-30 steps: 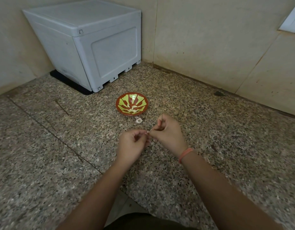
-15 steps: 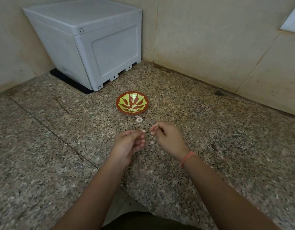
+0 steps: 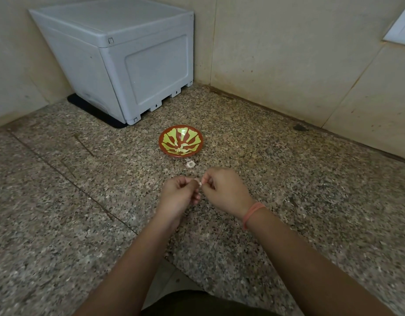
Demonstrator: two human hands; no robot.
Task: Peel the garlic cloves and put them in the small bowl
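Observation:
A small red bowl (image 3: 165,142) with a yellow-green pattern sits on the granite floor ahead of me, with pale peeled cloves (image 3: 182,149) lying at its bottom. Just in front of the bowl lies a small whitish piece of garlic (image 3: 190,164). Both my hands are held together above the floor, nearer to me than the bowl. My left hand (image 3: 179,196) pinches a small pale garlic clove (image 3: 199,182) at its fingertips. My right hand (image 3: 226,190) pinches the same clove from the other side. Most of the clove is hidden by my fingers.
A grey plastic box (image 3: 119,58) stands on a black mat (image 3: 92,111) in the back left corner. Beige walls (image 3: 288,53) close the floor at the back and right. Speckled granite floor (image 3: 310,190) spreads all around, with small white skin flakes (image 3: 290,182) scattered on it.
My hands were joined a second ago, then drew apart. Now they have come together again on the clove.

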